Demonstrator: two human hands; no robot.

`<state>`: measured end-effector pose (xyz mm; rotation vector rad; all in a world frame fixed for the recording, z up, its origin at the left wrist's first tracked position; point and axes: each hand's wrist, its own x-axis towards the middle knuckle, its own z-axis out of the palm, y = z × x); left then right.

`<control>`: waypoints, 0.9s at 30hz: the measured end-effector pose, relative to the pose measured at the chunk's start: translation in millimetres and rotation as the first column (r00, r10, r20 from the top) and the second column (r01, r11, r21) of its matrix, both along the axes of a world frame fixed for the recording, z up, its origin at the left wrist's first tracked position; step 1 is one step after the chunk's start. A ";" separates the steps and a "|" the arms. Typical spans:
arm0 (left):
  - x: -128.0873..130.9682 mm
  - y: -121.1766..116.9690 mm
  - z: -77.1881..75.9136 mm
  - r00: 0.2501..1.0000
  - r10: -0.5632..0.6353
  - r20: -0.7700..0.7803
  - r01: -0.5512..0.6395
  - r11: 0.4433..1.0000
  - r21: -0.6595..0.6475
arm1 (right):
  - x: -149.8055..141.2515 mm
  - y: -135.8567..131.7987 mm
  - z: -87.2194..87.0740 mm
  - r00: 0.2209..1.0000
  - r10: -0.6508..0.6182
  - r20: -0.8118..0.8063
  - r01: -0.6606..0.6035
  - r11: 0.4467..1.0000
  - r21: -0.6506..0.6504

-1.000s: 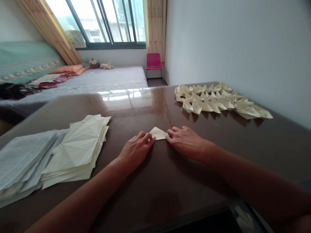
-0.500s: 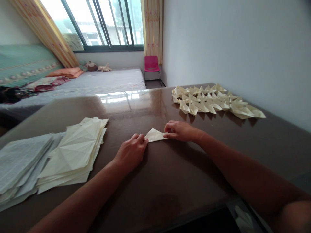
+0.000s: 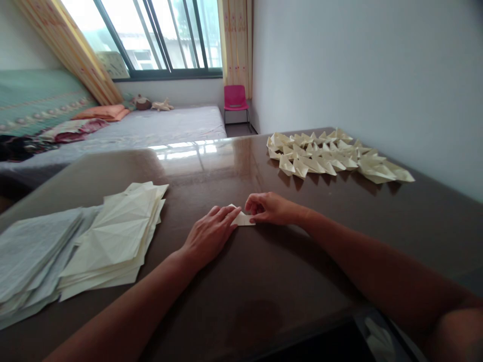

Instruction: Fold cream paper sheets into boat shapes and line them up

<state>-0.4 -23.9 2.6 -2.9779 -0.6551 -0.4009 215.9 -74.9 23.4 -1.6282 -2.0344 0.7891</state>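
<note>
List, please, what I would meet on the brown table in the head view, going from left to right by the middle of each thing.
Stack of greyish-white paper sheets, stack of creased cream paper sheets, left hand, small folded cream paper, right hand, rows of pointed folded cream paper pieces.

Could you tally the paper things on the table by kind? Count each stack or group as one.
Stack of cream sheets: 1
Stack of greyish sheets: 1
Group of folded shapes: 1 (pieces overlap too much to count singly)
Small folded paper at the left hand and right hand: 1
Total: 4
</note>
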 end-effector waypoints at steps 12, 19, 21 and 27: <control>-3.1 -4.8 4.1 1.000 -0.011 0.022 0.011 1.000 -0.011 | 19.3 -1.0 15.7 0.993 -0.080 0.086 0.083 0.996 -0.029; -2.8 -9.8 6.6 1.000 -0.018 -0.023 0.020 0.992 0.127 | 11.5 -2.0 5.5 0.995 -0.022 0.102 0.033 0.994 -0.101; -2.3 -10.0 6.5 0.999 -0.010 -0.037 0.015 0.990 0.139 | 9.9 -0.5 1.5 0.998 -0.029 0.061 0.037 0.990 -0.134; 1.0 -9.0 5.8 0.998 0.053 -0.046 -0.050 0.997 0.055 | 3.5 1.6 -4.0 0.990 -0.102 0.098 0.104 0.994 -0.019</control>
